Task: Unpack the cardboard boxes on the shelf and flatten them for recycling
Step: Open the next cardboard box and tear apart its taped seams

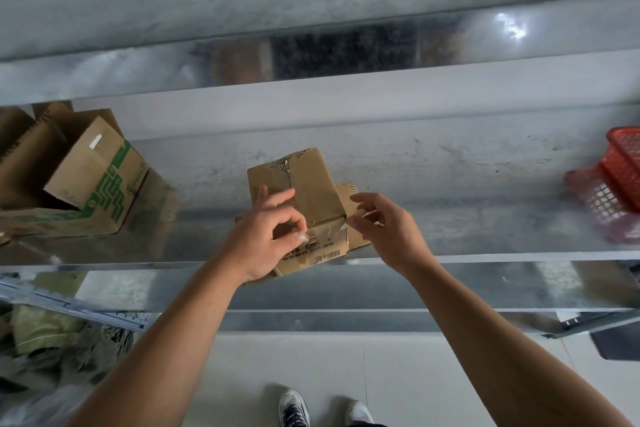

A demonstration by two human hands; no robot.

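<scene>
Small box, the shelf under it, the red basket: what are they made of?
Small box: brown corrugated cardboard, matt; a fluted edge shows on the flap. Clear tape pinched by the left hand: glossy plastic film, by its glare. Shelf: sheet metal, probably galvanised, dull grey with scuffs and soft reflections. Red basket: likely moulded plastic, open grid walls; blurred, so unsure.
</scene>
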